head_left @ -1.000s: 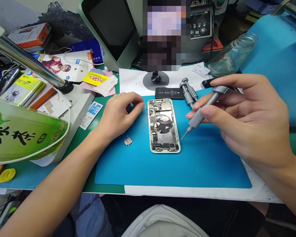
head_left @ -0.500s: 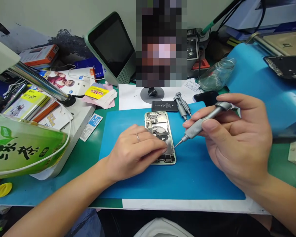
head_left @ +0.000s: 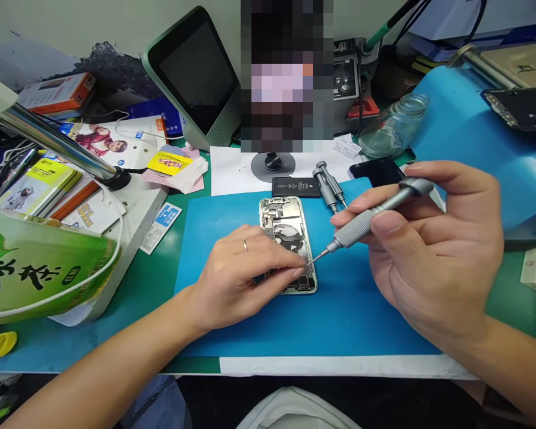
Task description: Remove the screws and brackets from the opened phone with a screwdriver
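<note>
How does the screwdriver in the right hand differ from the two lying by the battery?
The held screwdriver is gripped in the right hand, tilted, its tip at the opened phone; the spare screwdrivers lie flat on the blue mat beside the battery, untouched. All are grey metal.

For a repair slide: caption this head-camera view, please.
Left hand rests on an opened phone on a blue mat; right hand holds a precision screwdriver, tip at the phone's right edge.
</note>
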A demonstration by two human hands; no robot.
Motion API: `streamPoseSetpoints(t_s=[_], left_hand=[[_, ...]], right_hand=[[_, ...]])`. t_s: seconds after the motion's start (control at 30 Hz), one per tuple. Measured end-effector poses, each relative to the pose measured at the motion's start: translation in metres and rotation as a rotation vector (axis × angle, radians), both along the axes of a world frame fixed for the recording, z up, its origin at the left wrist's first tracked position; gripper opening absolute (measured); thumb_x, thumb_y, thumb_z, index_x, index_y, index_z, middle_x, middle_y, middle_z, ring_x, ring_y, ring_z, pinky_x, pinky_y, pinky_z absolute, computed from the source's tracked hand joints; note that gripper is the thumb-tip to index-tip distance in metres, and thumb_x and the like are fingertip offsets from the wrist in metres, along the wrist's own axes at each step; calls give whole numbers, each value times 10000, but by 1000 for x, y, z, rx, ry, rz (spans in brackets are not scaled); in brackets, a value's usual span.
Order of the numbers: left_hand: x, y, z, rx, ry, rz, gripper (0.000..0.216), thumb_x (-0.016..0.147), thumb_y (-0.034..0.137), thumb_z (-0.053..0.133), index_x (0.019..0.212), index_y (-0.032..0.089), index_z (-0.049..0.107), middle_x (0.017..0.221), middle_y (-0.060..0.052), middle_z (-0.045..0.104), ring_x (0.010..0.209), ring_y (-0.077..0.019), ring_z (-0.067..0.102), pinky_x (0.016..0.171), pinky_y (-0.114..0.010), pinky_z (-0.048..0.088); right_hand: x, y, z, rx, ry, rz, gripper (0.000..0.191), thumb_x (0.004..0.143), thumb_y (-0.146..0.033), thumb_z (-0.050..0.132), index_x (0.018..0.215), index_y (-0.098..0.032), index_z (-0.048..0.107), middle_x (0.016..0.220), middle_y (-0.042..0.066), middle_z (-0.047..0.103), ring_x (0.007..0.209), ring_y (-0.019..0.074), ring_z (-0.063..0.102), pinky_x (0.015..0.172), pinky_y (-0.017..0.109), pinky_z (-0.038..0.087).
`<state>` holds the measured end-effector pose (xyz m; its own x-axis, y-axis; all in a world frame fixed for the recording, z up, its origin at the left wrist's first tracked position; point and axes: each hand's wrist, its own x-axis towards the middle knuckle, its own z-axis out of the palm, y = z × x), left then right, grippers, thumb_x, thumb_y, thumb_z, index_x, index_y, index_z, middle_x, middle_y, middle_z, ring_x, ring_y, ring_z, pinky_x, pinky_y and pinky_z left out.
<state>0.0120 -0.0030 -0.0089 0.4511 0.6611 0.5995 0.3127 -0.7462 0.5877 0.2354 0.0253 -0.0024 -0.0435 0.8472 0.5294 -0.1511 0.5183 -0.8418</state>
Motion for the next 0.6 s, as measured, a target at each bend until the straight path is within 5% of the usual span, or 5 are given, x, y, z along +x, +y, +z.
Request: streamPoseSetpoints(t_s=[0.6], left_hand=[[1,0,0,-1,-12,3,62,958,101,745,993,152,746,831,-13,799,726,-115,701,698,-282,492]], right_hand=[[-4,-1,-2,-3,1,-18,367,892,-159,751,1184,-361,660,946,-54,728,818,122,768,739,268,726]])
